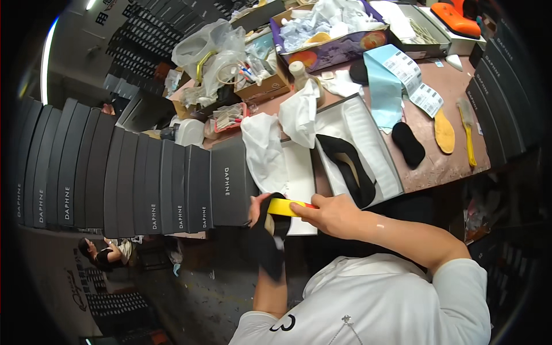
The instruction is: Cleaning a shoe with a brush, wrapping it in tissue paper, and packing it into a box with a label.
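Note:
My left hand (254,210) is closed round a black shoe (265,248) held upright over the table's near edge; the shoe hides most of the hand, and its toe is smeared by motion. In my right hand (339,215) is a flat yellow tool (284,207) with a red part by the fingers. Its far end reaches the shoe's opening; whether it touches cannot be told, nor its exact kind. Just beyond, another black shoe (347,171) lies in an open box (393,177) lined with white paper. White tissue (261,150) hangs over the box part beside it.
Dark shoe boxes (126,178) stand in a long row at left; more are stacked at right (500,98). On the table lie a black pad (408,145), a tan insole (444,132), a yellow-handled brush (467,132) and a label strip (411,80). A purple box (333,53) stands behind.

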`<state>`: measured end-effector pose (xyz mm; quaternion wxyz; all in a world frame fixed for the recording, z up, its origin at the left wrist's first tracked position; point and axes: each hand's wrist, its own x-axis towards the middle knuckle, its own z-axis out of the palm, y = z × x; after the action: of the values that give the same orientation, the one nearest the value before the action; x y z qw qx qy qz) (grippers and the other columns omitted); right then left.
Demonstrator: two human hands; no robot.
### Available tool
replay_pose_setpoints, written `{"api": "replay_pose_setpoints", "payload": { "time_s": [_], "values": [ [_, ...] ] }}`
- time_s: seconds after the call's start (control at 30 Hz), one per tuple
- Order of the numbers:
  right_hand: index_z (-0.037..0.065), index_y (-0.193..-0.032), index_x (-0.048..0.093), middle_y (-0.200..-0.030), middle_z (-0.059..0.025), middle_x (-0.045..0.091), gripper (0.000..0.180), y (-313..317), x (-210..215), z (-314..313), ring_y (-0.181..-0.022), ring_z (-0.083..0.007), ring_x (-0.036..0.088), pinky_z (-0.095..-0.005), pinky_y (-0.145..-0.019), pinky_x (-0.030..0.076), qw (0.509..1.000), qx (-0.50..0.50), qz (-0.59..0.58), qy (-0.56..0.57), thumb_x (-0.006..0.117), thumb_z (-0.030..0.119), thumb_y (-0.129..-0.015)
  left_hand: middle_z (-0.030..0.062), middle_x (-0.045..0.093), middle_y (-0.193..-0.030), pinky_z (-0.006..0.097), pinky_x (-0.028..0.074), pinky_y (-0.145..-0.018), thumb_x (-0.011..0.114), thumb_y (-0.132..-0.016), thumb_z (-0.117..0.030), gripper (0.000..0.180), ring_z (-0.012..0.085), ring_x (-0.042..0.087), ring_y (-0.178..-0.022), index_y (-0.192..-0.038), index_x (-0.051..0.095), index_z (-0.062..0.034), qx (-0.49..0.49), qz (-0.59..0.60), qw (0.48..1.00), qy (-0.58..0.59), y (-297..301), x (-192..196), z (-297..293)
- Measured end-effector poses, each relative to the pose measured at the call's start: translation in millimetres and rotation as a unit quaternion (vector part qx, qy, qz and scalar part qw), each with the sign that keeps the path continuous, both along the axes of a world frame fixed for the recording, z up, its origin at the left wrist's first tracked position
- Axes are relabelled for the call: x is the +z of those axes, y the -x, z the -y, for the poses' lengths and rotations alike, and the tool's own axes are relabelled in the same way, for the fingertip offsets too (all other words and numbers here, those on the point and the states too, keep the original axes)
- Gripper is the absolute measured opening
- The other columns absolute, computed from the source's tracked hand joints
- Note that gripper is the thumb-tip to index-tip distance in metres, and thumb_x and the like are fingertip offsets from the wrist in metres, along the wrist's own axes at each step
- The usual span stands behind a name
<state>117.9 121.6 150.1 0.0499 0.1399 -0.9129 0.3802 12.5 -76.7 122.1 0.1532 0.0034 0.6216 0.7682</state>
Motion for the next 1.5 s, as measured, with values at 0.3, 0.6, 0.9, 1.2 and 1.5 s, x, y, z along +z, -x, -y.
{"api": "replay_pose_setpoints", "payload": {
  "time_s": [0.3, 0.6, 0.9, 1.2, 1.5],
  "values": [
    [0.012, -0.132, 0.052, -0.076, -0.0158, 0.058, 0.044, -8.1, -27.3, 7.5, -0.060, -0.0333, 0.061, -0.0429, -0.055, 0.050, 1.000, -0.017, -0.005, -0.009, 0.060, 0.019, -0.088, 0.0168, 0.067, -0.086, 0.037, 0.055, -0.069, 0.038, -0.101, -0.045, 0.051, 0.0283, 0.066, -0.074, -0.107, 0.057, 0.0020, 0.078, -0.012, 0.996, 0.035, -11.7, -0.4, -14.4],
    [0.012, -0.136, 0.052, -0.075, -0.0124, 0.061, 0.044, -10.8, -17.4, -6.0, -0.058, -0.0211, 0.060, -0.0315, -0.051, 0.046, 0.910, 0.129, 0.271, 0.288, 0.058, 0.025, -0.094, 0.0226, 0.067, -0.093, 0.046, 0.056, -0.081, 0.031, -0.100, -0.053, 0.061, 0.0346, 0.067, -0.083, -0.105, 0.059, 0.0011, -0.037, 0.039, 0.998, 0.034, 18.5, -48.3, 41.3],
    [0.014, -0.124, 0.060, -0.074, -0.0055, 0.056, 0.039, -25.0, 27.9, -45.5, -0.053, -0.0213, 0.057, -0.0332, -0.044, 0.045, 0.997, 0.031, -0.046, -0.058, 0.064, 0.024, -0.088, 0.0124, 0.065, -0.111, 0.056, 0.048, -0.095, 0.046, -0.093, -0.042, 0.041, 0.0369, 0.061, -0.105, -0.112, 0.063, -0.0095, 0.176, 0.326, 0.891, -0.262, -9.7, -29.6, 5.2],
    [0.006, -0.126, 0.057, -0.082, -0.0189, 0.066, 0.038, -15.6, -20.7, -11.5, -0.077, -0.0341, 0.067, -0.0472, -0.069, 0.051, 0.952, 0.200, 0.158, 0.169, 0.056, 0.023, -0.093, 0.0137, 0.068, -0.091, 0.028, 0.052, -0.080, 0.042, -0.101, -0.043, 0.053, 0.0184, 0.064, -0.084, -0.096, 0.064, 0.0051, 0.076, 0.028, 0.986, 0.146, -40.5, 3.9, -4.9],
    [0.007, -0.128, 0.058, -0.091, -0.0200, 0.067, 0.039, -34.7, -31.8, -9.4, -0.077, -0.0318, 0.067, -0.0386, -0.072, 0.054, 0.942, 0.157, 0.153, 0.253, 0.056, 0.026, -0.095, 0.0155, 0.070, -0.093, 0.030, 0.051, -0.084, 0.033, -0.104, -0.039, 0.057, 0.0209, 0.066, -0.087, -0.095, 0.066, 0.0076, -0.081, -0.041, 0.987, 0.135, -19.2, -29.5, 21.4]
  ]
}}
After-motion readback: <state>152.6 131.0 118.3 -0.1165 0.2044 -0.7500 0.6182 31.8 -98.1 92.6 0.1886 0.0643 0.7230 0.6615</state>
